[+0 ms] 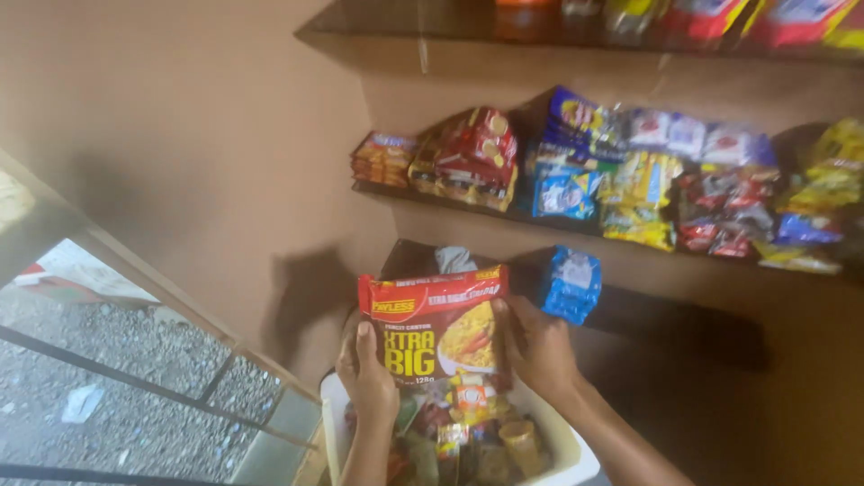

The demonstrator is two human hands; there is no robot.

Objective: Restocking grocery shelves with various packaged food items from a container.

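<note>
Red noodle packet [436, 321] held upright, long axis vertical, above white tub [576, 450]; pinched at its side edges by left hand [364, 373] and right hand [538, 346].

Noodle packet [438, 322] in my hands: red, yellow lettering, yellow noodle picture on front. Tub [576, 454] under it is white; small packets [468, 432] inside are mixed orange, red, yellow, brown. Blue-and-white pack [571, 283] on lowest shelf. Middle shelf [468, 205] dark brown: orange packs [383, 157], red bags [477, 148], blue cookie packs [565, 191], yellow bags [641, 193]. Wall [198, 135] plain brown.
</note>
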